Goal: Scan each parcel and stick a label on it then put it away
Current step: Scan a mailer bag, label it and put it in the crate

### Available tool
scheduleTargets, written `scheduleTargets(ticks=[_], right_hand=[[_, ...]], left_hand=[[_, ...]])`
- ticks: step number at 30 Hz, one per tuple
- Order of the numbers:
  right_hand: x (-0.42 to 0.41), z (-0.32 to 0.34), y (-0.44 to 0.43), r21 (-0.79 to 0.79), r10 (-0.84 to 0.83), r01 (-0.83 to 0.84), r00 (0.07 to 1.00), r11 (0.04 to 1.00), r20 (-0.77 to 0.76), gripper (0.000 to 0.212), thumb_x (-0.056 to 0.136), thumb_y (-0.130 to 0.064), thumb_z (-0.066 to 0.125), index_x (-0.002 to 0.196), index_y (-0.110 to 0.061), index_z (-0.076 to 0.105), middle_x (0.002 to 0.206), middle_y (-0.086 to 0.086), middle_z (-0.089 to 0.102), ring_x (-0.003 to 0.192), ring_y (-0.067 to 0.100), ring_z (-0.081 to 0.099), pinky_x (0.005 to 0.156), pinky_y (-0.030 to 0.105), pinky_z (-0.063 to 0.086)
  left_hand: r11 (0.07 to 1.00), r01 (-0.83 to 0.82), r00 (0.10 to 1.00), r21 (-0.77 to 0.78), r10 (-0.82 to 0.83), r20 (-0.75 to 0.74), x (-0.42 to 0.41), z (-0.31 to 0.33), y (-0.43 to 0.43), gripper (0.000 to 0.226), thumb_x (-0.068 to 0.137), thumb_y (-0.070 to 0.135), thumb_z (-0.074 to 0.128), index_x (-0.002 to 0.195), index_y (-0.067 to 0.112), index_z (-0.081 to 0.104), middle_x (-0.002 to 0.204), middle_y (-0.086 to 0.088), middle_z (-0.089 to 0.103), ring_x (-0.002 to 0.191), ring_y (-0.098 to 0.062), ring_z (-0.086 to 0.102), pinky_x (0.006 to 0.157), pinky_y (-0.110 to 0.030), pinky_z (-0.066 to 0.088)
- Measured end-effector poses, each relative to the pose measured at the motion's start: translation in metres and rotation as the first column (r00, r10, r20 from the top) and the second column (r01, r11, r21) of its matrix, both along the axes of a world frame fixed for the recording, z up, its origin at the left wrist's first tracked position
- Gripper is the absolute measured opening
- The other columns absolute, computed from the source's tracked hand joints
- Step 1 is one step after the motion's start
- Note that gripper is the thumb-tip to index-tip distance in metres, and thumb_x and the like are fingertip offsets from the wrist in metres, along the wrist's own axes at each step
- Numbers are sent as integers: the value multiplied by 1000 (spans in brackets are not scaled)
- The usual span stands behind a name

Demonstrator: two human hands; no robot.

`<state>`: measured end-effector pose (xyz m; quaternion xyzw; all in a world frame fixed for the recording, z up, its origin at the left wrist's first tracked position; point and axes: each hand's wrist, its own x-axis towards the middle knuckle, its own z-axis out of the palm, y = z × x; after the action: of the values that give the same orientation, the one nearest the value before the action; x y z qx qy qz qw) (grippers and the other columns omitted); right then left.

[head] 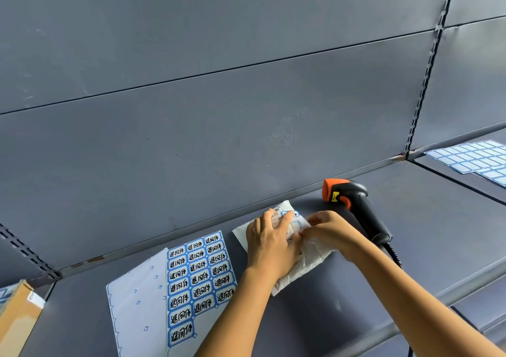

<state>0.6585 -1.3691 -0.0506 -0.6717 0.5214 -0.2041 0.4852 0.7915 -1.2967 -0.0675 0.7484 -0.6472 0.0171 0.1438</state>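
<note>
The white parcel (309,261) lies low in the centre of the frame on the grey shelf (438,219) — my left hand (269,244) rests flat on it, fingers straight, near its blue-edged label (290,214). My right hand (331,232) touches the parcel's right side — pinching or pressing, I cannot tell. The label sheet (200,274) lies to the left, the scanner (353,206) to the right.

The crumpled white parcel (309,262) lies flat, a blue-bordered label (290,214) stuck at its far end. The black-and-orange scanner (356,206) lies on its side just right of it.
</note>
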Motion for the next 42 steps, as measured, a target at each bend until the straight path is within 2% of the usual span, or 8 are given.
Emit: scheduleTargets(ticks=[3,5,10,17,22,28,37,42], right_hand=[[0,3,3,14,-20,20,999,1000,31,10,73,-16,71,75,-9,64,71,7,50,68,16,46,64,28,36],[-1,6,5,55,-25,22,998,998,65,18,74,-16,72,87,-4,68,75,7,57,72,17,52,68,29,41],[-4,7,19,65,-49,36,975,997,214,22,74,-4,73,94,-8,64,83,4,63,75,15,56,69,27,45],[-15,7,34,164,-117,54,905,985,409,42,76,8,67,110,-12,54,109,10,61,90,24,61,63,31,52],[-42,8,41,166,-226,160,800,973,556,49,67,9,70,111,-8,56,110,14,65,92,31,64,70,41,56],[-95,25,49,56,-254,288,715,956,651,41,75,17,63,101,-14,58,106,4,65,97,24,61,87,45,50],[-218,31,77,75,-348,433,598,899,722,40,77,14,64,105,-13,55,109,2,63,91,18,64,78,36,56],[-318,24,112,86,-415,528,544,845,729,42,76,15,65,105,-14,56,107,3,64,90,17,63,64,23,56]], left_hand=[[999,15,999,-29,-16,-51,-1,2,3,88,71,61,1,148,27,26,148,-12,30,130,-30,33,109,-41,22],[1000,-6,998,-23,5,-60,-1,1,5,89,74,61,2,149,20,27,148,-12,32,130,-31,36,109,-41,25],[994,-38,996,-98,29,-84,-1,-5,3,65,84,50,29,130,12,55,130,-17,56,111,-35,57,94,-46,45],[996,25,988,-84,-38,-150,-1,4,14,85,74,60,0,151,26,11,159,-7,8,145,-21,10,117,-33,7],[949,-110,951,-294,14,-310,-9,1,22,77,84,55,10,148,16,28,155,-7,26,143,-22,23,113,-27,10],[907,-190,885,-375,-6,-465,-36,3,26,62,86,44,25,123,5,57,122,-11,59,116,-29,50,97,-41,41],[923,-51,923,-381,-102,-371,-125,13,45,19,91,17,49,101,14,66,102,0,67,98,-24,54,85,-33,41],[899,73,904,-432,-243,-352,-224,17,63,31,87,28,39,98,14,65,100,1,66,97,-22,54,84,-36,43]])
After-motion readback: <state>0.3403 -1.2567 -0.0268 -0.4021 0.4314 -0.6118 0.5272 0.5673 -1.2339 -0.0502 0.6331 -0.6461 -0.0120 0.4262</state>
